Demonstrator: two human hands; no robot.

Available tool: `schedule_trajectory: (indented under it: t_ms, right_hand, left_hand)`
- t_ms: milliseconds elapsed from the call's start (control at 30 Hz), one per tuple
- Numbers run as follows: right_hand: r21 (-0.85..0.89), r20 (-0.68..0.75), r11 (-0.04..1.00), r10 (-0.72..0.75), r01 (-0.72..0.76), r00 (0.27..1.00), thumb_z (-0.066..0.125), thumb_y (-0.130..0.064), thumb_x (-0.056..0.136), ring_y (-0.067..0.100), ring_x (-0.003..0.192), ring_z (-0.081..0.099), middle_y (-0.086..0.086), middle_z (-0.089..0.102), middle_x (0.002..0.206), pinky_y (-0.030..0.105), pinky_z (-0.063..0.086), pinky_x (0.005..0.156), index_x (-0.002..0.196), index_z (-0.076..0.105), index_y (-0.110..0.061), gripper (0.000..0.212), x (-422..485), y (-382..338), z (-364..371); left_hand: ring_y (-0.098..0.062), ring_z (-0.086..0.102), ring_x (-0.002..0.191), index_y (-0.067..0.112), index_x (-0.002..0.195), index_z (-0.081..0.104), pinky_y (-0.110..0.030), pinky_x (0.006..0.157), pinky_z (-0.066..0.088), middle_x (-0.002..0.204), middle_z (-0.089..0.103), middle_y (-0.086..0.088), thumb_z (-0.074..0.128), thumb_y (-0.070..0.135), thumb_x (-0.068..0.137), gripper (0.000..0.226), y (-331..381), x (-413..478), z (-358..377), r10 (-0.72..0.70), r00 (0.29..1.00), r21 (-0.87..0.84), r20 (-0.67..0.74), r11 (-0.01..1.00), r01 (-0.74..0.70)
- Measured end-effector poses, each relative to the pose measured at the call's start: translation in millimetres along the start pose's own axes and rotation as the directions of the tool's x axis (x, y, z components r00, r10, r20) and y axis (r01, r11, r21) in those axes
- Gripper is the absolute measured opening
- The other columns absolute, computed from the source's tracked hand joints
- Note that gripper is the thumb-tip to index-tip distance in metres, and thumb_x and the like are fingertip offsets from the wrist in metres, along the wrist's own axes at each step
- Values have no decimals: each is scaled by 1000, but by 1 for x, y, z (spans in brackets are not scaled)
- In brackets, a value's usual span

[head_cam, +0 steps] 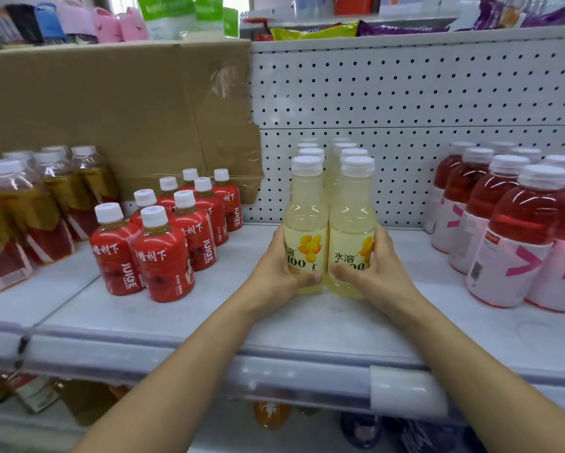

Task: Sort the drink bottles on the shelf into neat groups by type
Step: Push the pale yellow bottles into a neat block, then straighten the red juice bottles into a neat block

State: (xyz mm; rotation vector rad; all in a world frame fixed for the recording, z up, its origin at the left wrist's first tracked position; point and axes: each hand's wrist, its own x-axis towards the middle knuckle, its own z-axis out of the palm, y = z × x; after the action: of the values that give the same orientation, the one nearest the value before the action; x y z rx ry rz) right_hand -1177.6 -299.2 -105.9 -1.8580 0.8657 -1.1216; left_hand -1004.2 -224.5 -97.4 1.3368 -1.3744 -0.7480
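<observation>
Left hand point(276, 266) wraps the left front yellow bottle point(305, 217), fingers round its outer side and thumb across the low label. Right hand point(377, 266) mirrors that on the right front yellow bottle point(353, 220). Both grips are firm and partly closed.

The 2 bottles stand upright on the shelf point(307, 325), touching each other between the palms. This reads as a squeeze-and-square move: pressing the 2 fronts together so the 2 yellow columns run tight, labels facing out. The low grip likely keeps them from tipping if slid.

The rear yellow bottles point(343, 152) sit directly beyond the hands, toward the pegboard point(405, 93). Their caps overlap, so I can't count them.

- **Left of the left hand, apart:** red juice bottles point(163, 253) in a loose cluster, rows not quite straight.
- **Further left:** amber tea bottles point(23, 217), in front of the cardboard point(111, 109).
- **Right of the right hand, well apart:** pink-label bottles point(509, 243) in rows.

Types already sit in 4 separate groups with gaps, so sorting looks mostly done. The yellow group is getting its final alignment, and the red juice cluster probably needs squaring next.

Risk: shoving the front pair back could knock the rear ones.
</observation>
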Motion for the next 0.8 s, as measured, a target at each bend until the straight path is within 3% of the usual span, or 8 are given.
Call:
schedule_trajectory:
  t_ms: [100, 233, 333, 433, 533, 667, 733, 800]
  right_hand:
    - [-85, -141, 994, -76, 64, 987, 81, -19, 77, 8, 130, 43, -2, 38, 146, 38, 43, 108, 150, 26, -24, 91, -7, -10, -1]
    - [-254, -383, 939, -317, 231, 867, 69, -18, 89, 14, 132, 40, 4, 39, 144, 45, 39, 110, 145, 32, -10, 68, -22, -38, 7]
    - [-332, -378, 860, -498, 388, 780, 62, -17, 86, 18, 127, 44, 0, 42, 135, 33, 41, 107, 138, 39, -6, 58, -33, -67, 31]
    - [-266, -251, 880, -457, 393, 854, 65, -18, 89, 6, 119, 50, -6, 47, 131, 18, 43, 99, 135, 43, -16, 51, -43, -92, 82]
    - [-219, -5, 945, -251, 244, 968, 72, -28, 85, -2, 120, 46, -13, 44, 133, 19, 41, 100, 142, 33, -33, 69, -43, -105, 142]
    - [-199, 232, 976, -43, 91, 972, 78, -40, 78, -3, 131, 35, -22, 29, 143, 28, 35, 112, 151, 12, -41, 98, -26, -100, 205]
    - [-156, 248, 986, -19, 59, 969, 79, -46, 68, -1, 134, 36, -20, 32, 145, 36, 35, 115, 150, 11, -46, 106, -16, -97, 226]
    - [-136, 209, 991, 13, 16, 978, 78, -49, 62, 0, 133, 40, -17, 37, 144, 38, 38, 113, 146, 13, -52, 106, -9, -94, 238]
  left_hand:
    - [-4, 47, 131, 31, 154, 20, -32, 108, 43, 148, 44, 14, 82, 17, 80, 98, 16, -20, -10, 33, 994, 153, -100, 988, -17]
    - [6, 40, 127, 37, 149, 28, -18, 107, 38, 141, 38, 26, 74, 30, 87, 79, 23, -69, -43, 273, 950, 448, -152, 876, -180]
    - [9, 34, 132, 32, 146, 34, -20, 112, 35, 140, 40, 21, 73, 28, 88, 71, 12, -94, -91, 515, 847, 660, -131, 683, -312]
    - [-1, 32, 136, 22, 145, 34, -28, 114, 31, 143, 36, 10, 71, 26, 82, 73, -3, -103, -148, 622, 736, 697, -266, 652, -299]
    - [-4, 22, 144, 29, 152, 19, -34, 119, 23, 145, 20, 26, 79, 21, 83, 92, -18, -104, -205, 423, 816, 573, -394, 807, -141]
    - [-4, 12, 148, 40, 155, -6, -38, 122, 17, 164, 5, 15, 84, 12, 76, 122, -47, -89, -264, -33, 975, 339, -222, 935, 108]
    - [2, 30, 142, 38, 155, -1, -30, 117, 32, 161, 24, 9, 82, 5, 76, 118, -56, -80, -276, -101, 991, 229, -86, 966, 118]
    - [22, 49, 114, 38, 150, 8, -7, 92, 44, 137, 45, 19, 77, -3, 80, 106, -61, -72, -280, -89, 995, 179, 33, 980, 82]
